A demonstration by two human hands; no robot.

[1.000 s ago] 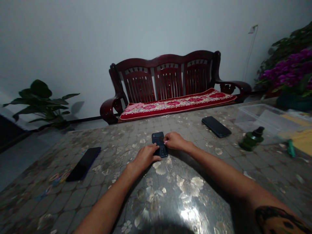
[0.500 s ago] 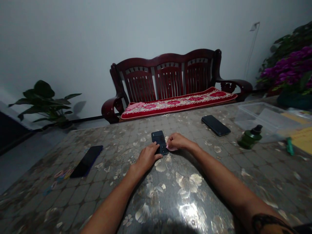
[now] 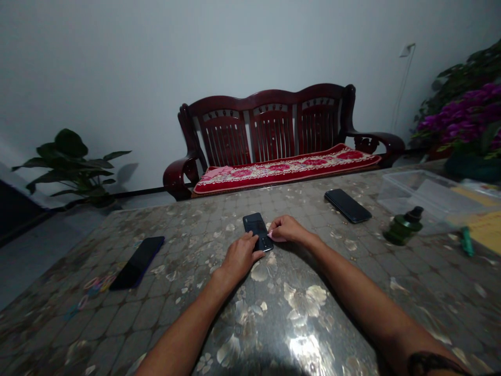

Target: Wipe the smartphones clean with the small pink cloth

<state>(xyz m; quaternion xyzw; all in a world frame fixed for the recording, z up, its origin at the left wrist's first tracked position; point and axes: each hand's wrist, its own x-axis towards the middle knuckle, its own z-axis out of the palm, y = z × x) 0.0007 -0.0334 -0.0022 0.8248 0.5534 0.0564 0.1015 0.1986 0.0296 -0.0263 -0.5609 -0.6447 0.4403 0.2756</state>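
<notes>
A dark smartphone (image 3: 255, 223) lies on the patterned tabletop with its camera end nearest me. My left hand (image 3: 240, 256) grips it from the left, fingers across its back and thumb by the near end. From the right, my right hand (image 3: 287, 230) pinches a small pink cloth (image 3: 277, 238) against the phone's right side near the cameras. Most of that cloth is hidden by the fingers.
A black phone with a purple edge (image 3: 139, 261) lies left beside colourful rings (image 3: 92, 284). Another black phone (image 3: 347, 205), a green bottle (image 3: 404, 227), a clear plastic box (image 3: 391, 190) and a teal object (image 3: 466, 241) are on the right. Beyond stands a wooden bench (image 3: 270, 102).
The view has tilted slightly. The phone's near end has shifted a little to the right, and both hands remain at it, the right still pinching the pink cloth.
</notes>
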